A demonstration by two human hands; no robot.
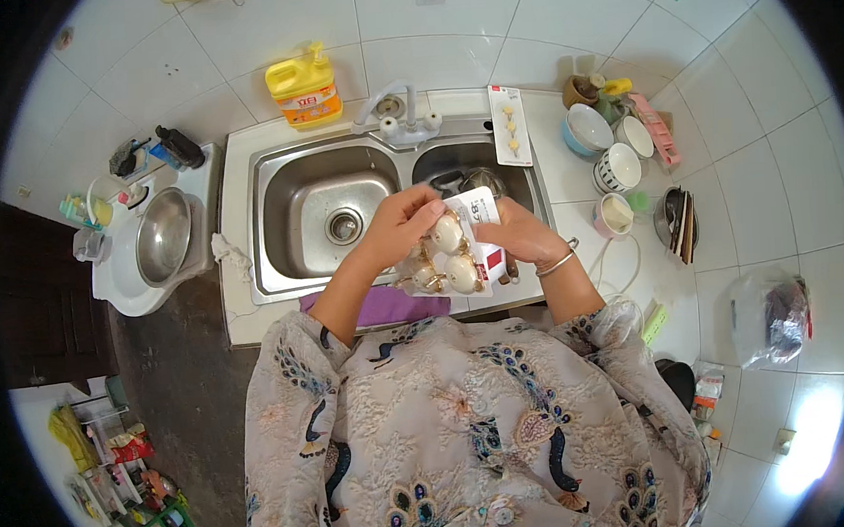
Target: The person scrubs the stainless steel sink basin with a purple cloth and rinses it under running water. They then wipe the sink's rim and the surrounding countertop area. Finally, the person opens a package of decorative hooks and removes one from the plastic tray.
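Note:
A clear blister pack [485,206] on a white card, holding several round cream-white knobs [461,273] with gold-coloured trim, is between my two hands above the front of the sink. My left hand [403,225] grips its upper left edge, thumb and fingers closed together. On the other side my right hand [524,233], a silver bangle at the wrist, is closed on the card's right edge. Part of the pack is hidden by my fingers. Behind it is the right sink basin [517,179] with dark and metal items inside.
The left basin [320,188] shows bare steel around its drain. A white faucet [406,123], yellow detergent jug [303,90] and a white card with small yellow pieces [510,128] stand or lie behind. Bowls [617,168] crowd the right counter; a purple cloth [396,307] hangs at the front edge.

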